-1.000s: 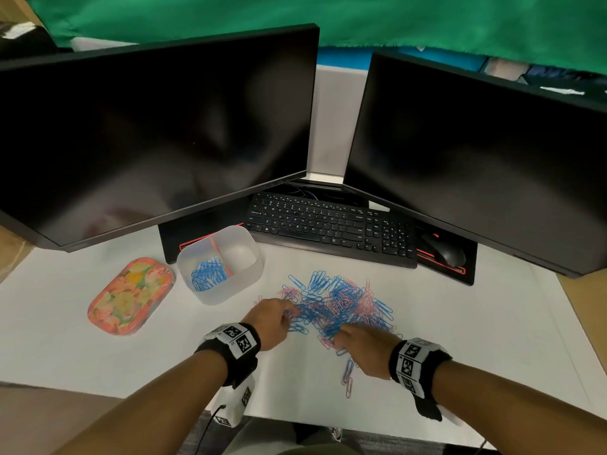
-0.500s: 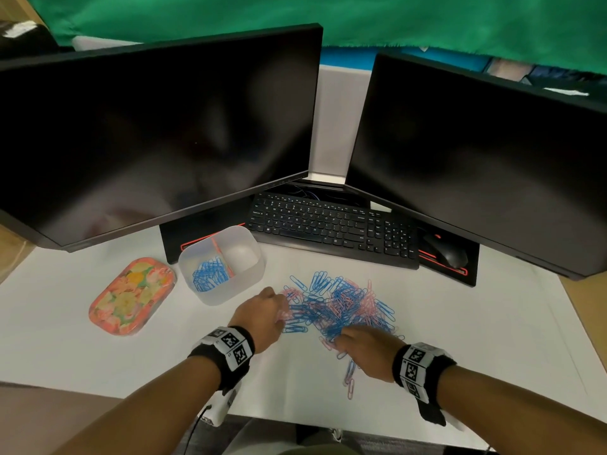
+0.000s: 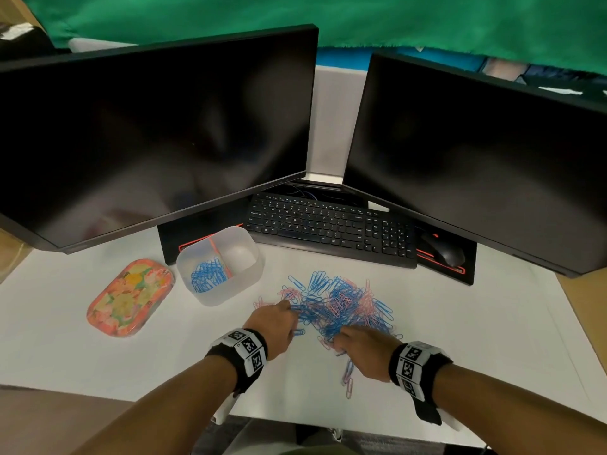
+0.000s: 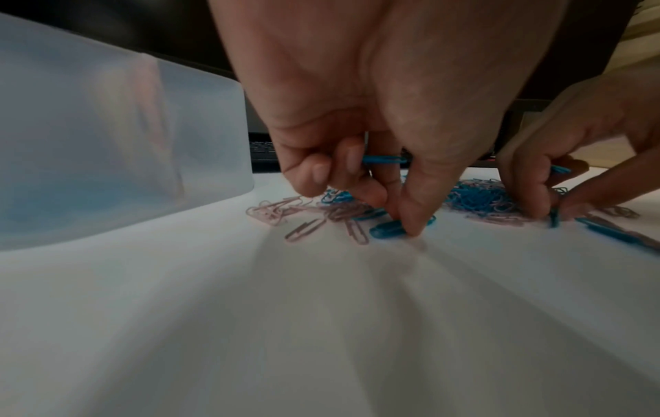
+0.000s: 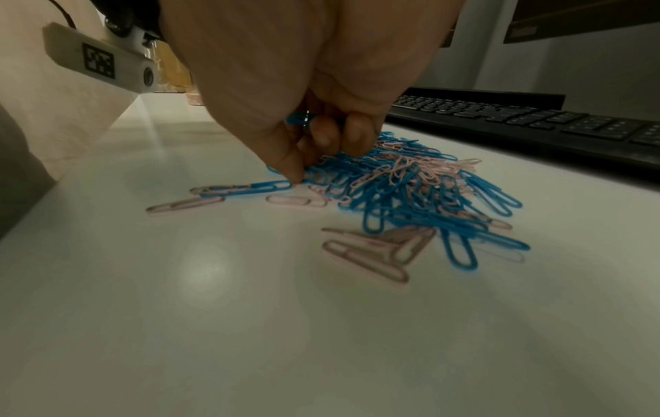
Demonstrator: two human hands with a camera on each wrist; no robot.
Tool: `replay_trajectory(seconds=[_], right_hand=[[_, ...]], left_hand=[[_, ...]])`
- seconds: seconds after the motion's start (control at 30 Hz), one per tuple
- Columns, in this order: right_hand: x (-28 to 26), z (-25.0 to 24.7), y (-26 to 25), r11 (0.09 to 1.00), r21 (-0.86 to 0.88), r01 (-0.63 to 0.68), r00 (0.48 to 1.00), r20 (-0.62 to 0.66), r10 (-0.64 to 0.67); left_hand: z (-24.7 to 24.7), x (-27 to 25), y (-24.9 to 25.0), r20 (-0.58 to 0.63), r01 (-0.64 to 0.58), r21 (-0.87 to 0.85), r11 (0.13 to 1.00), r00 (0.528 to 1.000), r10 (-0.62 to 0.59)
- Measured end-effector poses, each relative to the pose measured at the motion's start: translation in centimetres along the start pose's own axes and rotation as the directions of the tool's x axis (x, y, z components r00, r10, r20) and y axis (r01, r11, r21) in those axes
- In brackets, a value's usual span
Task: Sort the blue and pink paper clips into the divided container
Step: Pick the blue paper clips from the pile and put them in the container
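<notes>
A heap of blue and pink paper clips (image 3: 341, 307) lies on the white table. The frosted divided container (image 3: 230, 290) stands left of the heap; its left compartment holds blue clips (image 3: 208, 274), its right compartment looks bare. My left hand (image 3: 276, 323) is at the heap's left edge: in the left wrist view its curled fingers hold a blue clip (image 4: 384, 160) while thumb and forefinger pinch another blue clip (image 4: 389, 228) on the table. My right hand (image 3: 358, 346) is at the heap's near edge, fingers curled round blue clips (image 5: 300, 118), thumb tip on a blue clip (image 5: 264, 187).
A floral oval tray (image 3: 129, 297) lies left of the container. A black keyboard (image 3: 328, 224) and a mouse (image 3: 443, 251) sit behind the heap under two dark monitors (image 3: 147, 133). Stray pink clips (image 5: 371, 254) lie near the table's front edge.
My left hand pulled slightly left out of the heap half a second ago, then returned to its left edge. The right hand stayed at the near edge, barely shifting.
</notes>
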State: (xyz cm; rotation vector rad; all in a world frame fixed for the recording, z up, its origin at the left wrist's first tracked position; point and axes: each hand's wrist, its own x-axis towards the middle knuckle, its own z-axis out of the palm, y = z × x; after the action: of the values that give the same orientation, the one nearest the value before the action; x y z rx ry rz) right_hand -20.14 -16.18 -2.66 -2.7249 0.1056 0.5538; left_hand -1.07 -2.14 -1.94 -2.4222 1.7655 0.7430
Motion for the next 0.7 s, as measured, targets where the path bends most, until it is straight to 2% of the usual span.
replay_trajectory(seconds=[0.1, 0.27, 0.37, 0.47, 0.57, 0.7], right_hand=[[0.0, 0.2, 0.1, 1.0, -0.026, 0.01, 1.0, 0.008, -0.01], [-0.2, 0.2, -0.1, 1.0, -0.005, 0.015, 0.999, -0.052, -0.015], [-0.3, -0.6, -0.4, 0.992, 0.114, -0.044, 0.991, -0.124, 0.058], [0.0, -1.6, -0.6, 0.955, 0.272, -0.122, 0.973, -0.155, 0.169], [0.7, -2.5, -1.0, 0.853, 0.492, -0.174, 0.946, -0.158, 0.284], [1.8, -3.8, -1.1, 0.594, 0.771, -0.228, 0.91, -0.049, 0.413]], left_hand=[[-0.1, -0.1, 0.2, 0.035, 0.009, -0.029, 1.0, 0.999, -0.008], [0.1, -0.4, 0.7, 0.028, -0.014, -0.015, 1.0, 1.0, 0.014], [0.2, -0.7, 0.8, 0.004, -0.031, -0.023, 0.999, 1.0, 0.031], [0.2, -1.0, 0.7, -0.041, -0.014, -0.107, 0.994, 0.999, 0.01], [-0.1, -1.1, 0.5, -0.086, 0.025, -0.239, 0.971, 0.995, -0.047], [-0.9, -1.2, -0.4, -0.125, 0.042, -0.411, 0.911, 0.987, -0.102]])
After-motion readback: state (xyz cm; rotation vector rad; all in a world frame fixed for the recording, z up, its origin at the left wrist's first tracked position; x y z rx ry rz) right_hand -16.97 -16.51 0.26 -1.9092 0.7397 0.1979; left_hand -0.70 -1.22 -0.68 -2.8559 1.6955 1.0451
